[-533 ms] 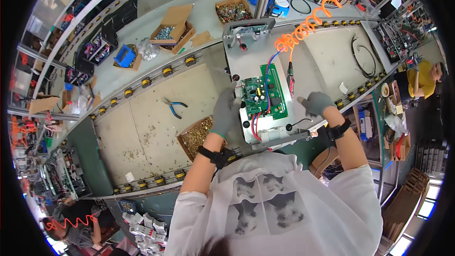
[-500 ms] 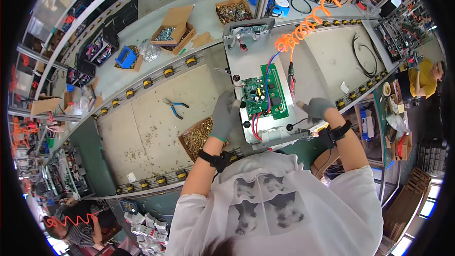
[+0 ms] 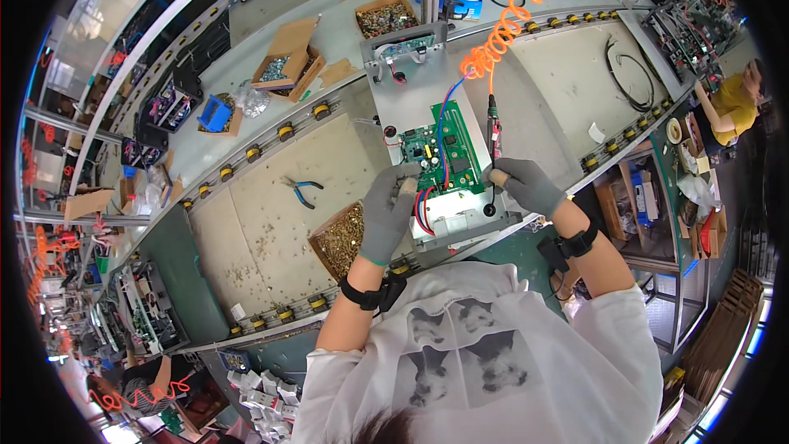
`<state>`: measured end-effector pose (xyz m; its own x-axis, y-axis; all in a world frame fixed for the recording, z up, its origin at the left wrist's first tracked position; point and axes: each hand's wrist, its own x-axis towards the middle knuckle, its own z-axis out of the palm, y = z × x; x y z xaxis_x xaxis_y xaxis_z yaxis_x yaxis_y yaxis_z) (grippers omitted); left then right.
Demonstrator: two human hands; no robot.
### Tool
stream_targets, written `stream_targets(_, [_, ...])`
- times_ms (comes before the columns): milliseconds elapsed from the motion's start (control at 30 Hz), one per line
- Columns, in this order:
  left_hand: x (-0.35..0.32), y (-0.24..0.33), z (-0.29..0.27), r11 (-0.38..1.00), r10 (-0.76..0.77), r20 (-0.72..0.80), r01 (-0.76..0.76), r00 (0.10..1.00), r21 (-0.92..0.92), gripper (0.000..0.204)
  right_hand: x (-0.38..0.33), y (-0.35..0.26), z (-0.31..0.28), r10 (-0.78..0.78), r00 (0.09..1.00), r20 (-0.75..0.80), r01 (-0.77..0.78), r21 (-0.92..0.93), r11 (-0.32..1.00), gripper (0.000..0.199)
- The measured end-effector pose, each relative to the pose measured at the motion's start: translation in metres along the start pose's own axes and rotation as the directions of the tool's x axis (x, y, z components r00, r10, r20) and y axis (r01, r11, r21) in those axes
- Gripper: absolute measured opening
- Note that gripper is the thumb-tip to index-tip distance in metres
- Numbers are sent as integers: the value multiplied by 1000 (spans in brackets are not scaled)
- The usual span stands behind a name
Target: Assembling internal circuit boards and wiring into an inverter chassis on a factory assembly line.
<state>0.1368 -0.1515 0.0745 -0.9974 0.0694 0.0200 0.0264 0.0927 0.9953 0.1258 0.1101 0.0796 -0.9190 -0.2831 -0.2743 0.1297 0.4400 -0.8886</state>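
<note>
A metal chassis (image 3: 404, 99) lies across the bench in front of me, with a green circuit board (image 3: 469, 141) inside it. Red and black wires (image 3: 422, 212) loop at the board's near left corner. Beside them my left hand (image 3: 389, 212), in a grey glove, is closed at the chassis edge; whatever its fingers hold is hidden. My gloved right hand (image 3: 530, 187) pinches a thin black cable (image 3: 492, 194) that rises from a black round grommet at the chassis's near right. Just beyond those fingertips hangs a slim power screwdriver (image 3: 494, 127) on an orange coiled hose (image 3: 491, 51).
Left of the chassis stands a cardboard box of brass-coloured screws (image 3: 335, 245), with blue-handled pliers (image 3: 304, 191) and loose screws on the bench. Roller rails (image 3: 285, 131) edge the worktop. More part boxes (image 3: 288, 66) sit behind. A person in yellow (image 3: 734, 107) is at far right.
My right hand has moved left to the board's near right side, bringing the black cable with it. My left hand has shifted slightly toward the red and black wires. The view has turned a little.
</note>
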Motion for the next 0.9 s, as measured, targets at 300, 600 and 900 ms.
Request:
stream_targets(300, [18, -1, 6, 970, -212, 196, 181, 957, 162, 25, 11, -20, 3, 61, 990, 127, -52, -73, 996, 27])
stream_targets(600, [31, 12, 36, 988, 130, 119, -138, 984, 66, 22, 21, -47, 6, -19, 979, 201, 54, -169, 984, 29])
stream_targets(900, [35, 1, 46, 923, -32, 196, -46, 980, 381, 16, 23, -30, 8, -278, 955, 102, 292, -478, 828, 24])
